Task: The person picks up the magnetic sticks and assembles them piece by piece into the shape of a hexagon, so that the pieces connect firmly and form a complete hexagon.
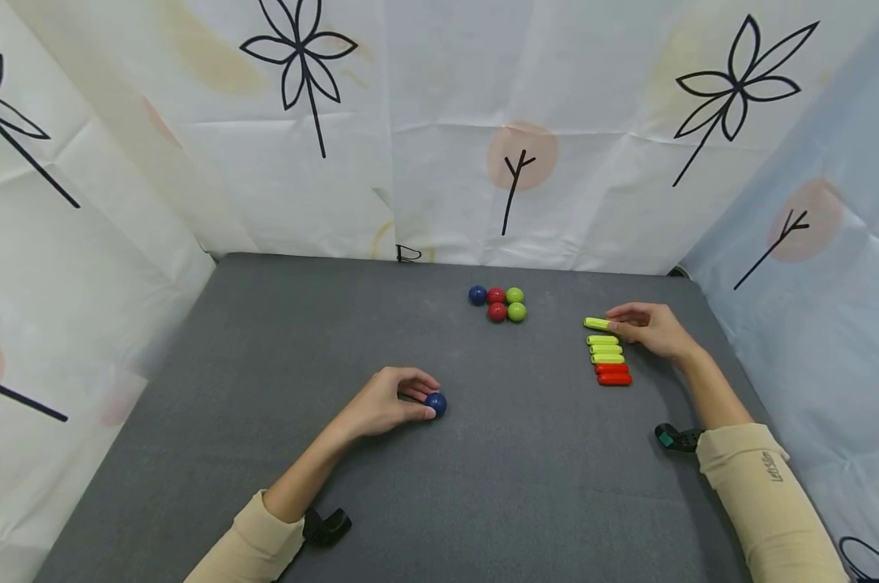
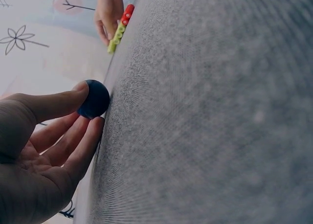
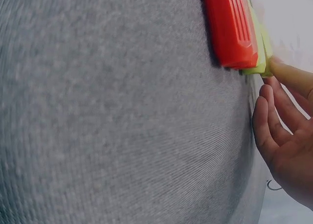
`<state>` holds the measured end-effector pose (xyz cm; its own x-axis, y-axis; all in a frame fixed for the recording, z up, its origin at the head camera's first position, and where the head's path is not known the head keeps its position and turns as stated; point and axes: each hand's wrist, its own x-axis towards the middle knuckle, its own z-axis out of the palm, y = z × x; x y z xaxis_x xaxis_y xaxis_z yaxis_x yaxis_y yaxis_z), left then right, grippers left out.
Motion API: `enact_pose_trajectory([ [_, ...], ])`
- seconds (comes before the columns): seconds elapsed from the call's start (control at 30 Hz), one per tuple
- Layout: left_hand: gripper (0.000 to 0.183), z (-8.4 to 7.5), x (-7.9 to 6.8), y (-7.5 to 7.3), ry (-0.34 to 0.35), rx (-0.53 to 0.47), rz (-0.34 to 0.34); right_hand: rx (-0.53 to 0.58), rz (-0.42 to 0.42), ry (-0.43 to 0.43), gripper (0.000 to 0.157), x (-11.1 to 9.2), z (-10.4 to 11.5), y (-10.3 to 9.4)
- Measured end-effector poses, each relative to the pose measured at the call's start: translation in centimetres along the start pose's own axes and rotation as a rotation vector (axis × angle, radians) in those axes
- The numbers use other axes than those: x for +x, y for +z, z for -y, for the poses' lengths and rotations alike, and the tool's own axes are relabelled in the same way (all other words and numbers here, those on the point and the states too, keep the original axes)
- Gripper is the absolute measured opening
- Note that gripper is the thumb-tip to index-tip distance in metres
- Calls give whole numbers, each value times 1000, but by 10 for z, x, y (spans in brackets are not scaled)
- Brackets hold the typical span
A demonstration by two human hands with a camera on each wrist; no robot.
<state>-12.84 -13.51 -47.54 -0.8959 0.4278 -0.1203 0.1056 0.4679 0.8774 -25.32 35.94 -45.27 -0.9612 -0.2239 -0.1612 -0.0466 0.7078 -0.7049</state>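
Left of the table's middle, my left hand (image 1: 391, 402) pinches a dark blue ball (image 1: 436, 404) between thumb and fingers. The left wrist view shows this blue ball (image 2: 97, 100) close to the grey surface, with the thumb on its upper side. At the right, my right hand (image 1: 649, 328) pinches the end of a yellow-green plastic stick (image 1: 596, 323). That stick lies at the far end of a row, a small gap from three more yellow-green sticks (image 1: 605, 350) and two red sticks (image 1: 614, 379). A red stick (image 3: 234, 33) partly hides the yellow-green ones in the right wrist view.
A cluster of balls stands toward the back: a blue ball (image 1: 478, 295), two red balls (image 1: 497, 312) and two green balls (image 1: 516, 312). Printed white cloth (image 1: 439, 186) walls the grey table (image 1: 300, 324) at the back and sides.
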Motion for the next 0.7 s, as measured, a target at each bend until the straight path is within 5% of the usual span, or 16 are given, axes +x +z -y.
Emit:
enact_pose_trajectory([
  [0.37, 32, 1, 0, 1, -5, -7, 0, 84, -36, -70, 40, -10, 43, 8],
  [0.7, 32, 0, -1, 1, -2, -9, -4, 164, 18, -187, 30, -28, 91, 46],
])
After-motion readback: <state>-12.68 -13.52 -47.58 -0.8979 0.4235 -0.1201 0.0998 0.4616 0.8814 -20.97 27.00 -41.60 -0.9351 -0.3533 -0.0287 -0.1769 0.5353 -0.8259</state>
